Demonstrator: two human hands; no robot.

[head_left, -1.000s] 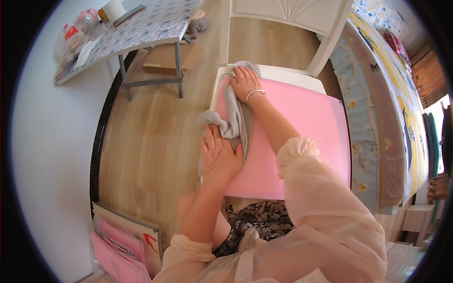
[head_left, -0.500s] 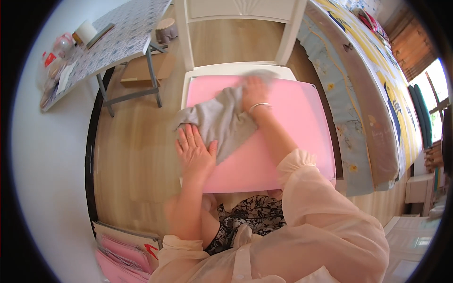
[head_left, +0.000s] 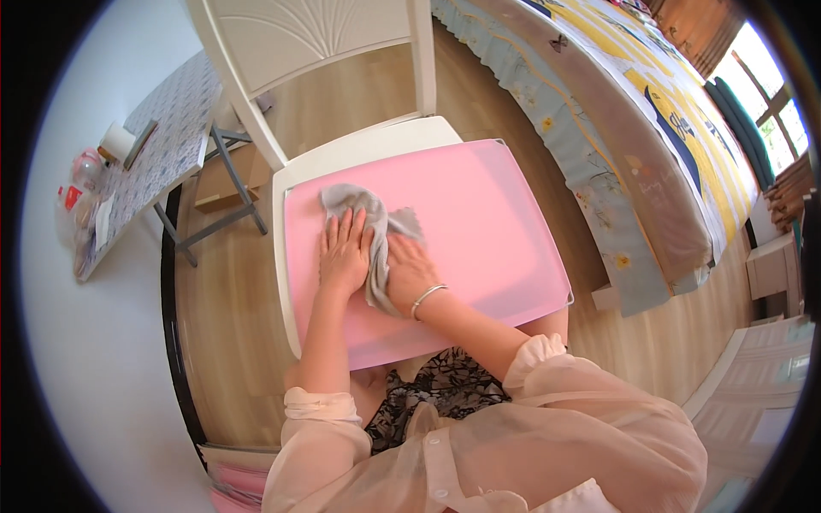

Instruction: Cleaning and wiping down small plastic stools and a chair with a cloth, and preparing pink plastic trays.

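Observation:
A flat pink panel (head_left: 479,248) with small metal corners lies on the seat of a white chair (head_left: 376,141). On its left part is a crumpled grey cloth (head_left: 352,196), bunched into folds. My left hand (head_left: 345,256) lies flat over the cloth's left side, fingers stretched out and slightly apart. Close beside it, my right hand (head_left: 409,278), with a bracelet at the wrist, presses down on the cloth with bent fingers. A corner of cloth sticks out past those fingertips. The cloth's underside is hidden.
A patterned folding table (head_left: 175,111) stands at the left with a roll (head_left: 117,139) and bagged items on it; a cardboard box (head_left: 224,184) is below. A bed (head_left: 616,128) runs along the right. Pink folded pieces (head_left: 237,483) sit at the lower left.
My right hand has come back toward me and left, drawing the spread cloth into a bunch beside my left hand. The view has shifted, with chair and panel appearing turned.

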